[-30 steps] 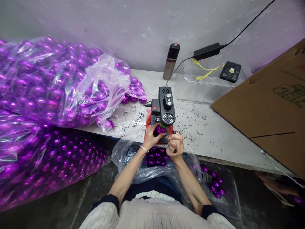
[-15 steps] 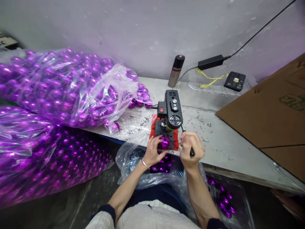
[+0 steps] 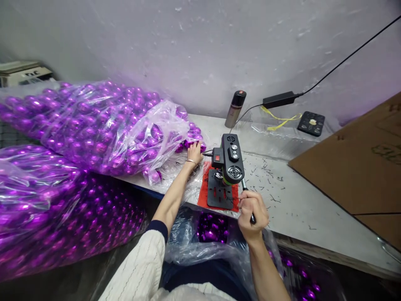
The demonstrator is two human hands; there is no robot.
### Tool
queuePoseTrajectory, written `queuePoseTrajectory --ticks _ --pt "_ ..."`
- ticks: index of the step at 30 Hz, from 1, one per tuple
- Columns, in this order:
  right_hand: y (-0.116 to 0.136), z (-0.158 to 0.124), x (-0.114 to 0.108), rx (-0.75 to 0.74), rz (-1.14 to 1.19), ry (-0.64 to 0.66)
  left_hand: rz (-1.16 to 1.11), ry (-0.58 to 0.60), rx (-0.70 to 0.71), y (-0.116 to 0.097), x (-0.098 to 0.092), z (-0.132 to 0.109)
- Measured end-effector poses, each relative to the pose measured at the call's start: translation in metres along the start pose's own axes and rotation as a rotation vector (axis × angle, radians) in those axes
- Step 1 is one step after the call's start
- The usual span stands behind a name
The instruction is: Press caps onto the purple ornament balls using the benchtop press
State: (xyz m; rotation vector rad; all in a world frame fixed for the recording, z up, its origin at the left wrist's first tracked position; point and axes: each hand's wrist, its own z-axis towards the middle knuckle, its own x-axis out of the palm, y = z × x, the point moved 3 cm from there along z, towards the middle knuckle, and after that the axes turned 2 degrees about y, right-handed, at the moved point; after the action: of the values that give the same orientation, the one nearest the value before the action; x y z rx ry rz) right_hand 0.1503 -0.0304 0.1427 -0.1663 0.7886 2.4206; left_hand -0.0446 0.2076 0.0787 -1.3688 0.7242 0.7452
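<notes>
My left hand reaches to the loose shiny purple balls at the mouth of a clear plastic bag; its fingers are stretched out against the nearest ones, and the fingertips are partly hidden. In my right hand is the black grip of a lever handle, fingers wrapped round it. The lever runs up to a small black tabletop press with a red switch. No ball lies on the press's slotted black base plate, which sits on a red sheet.
Large clear bags of purple balls fill the left side. A spray can, a power adapter, yellow ribbon and a black patterned case stand behind. Cardboard leans at right. More purple balls lie below the table edge.
My left hand has left the press and moved up and left to the loose balls. The ball on the base plate is gone from there. My right hand keeps its hold on the lever.
</notes>
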Motion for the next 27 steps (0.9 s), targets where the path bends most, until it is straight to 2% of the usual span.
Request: queuePoseTrajectory --ticks 2,5,8,11,16,21,27 --pt "0.000 0.000 0.000 -0.006 0.003 0.000 -0.036 0.019 0.034 -0.007 0.001 0.007" --pt "0.001 0.001 0.000 -0.007 0.006 -0.007 -0.096 0.025 0.028 -0.009 0.000 0.006" --pt "0.002 0.003 0.000 -0.010 0.000 -0.003 -0.350 0.020 -0.068 -0.001 -0.005 -0.008" --pt "0.002 0.004 0.001 -0.006 0.004 -0.010 -0.735 0.036 -0.202 0.013 -0.010 -0.038" --pt "0.005 0.009 0.001 0.027 0.024 -0.051 -1.482 0.189 -0.441 0.025 -0.011 -0.112" --pt "0.011 0.020 0.001 0.085 0.021 -0.085 -1.714 0.246 -0.489 0.011 -0.006 -0.166" --pt "0.012 0.022 0.000 0.074 0.015 -0.072 -1.817 0.328 -0.573 -0.001 0.009 -0.191"
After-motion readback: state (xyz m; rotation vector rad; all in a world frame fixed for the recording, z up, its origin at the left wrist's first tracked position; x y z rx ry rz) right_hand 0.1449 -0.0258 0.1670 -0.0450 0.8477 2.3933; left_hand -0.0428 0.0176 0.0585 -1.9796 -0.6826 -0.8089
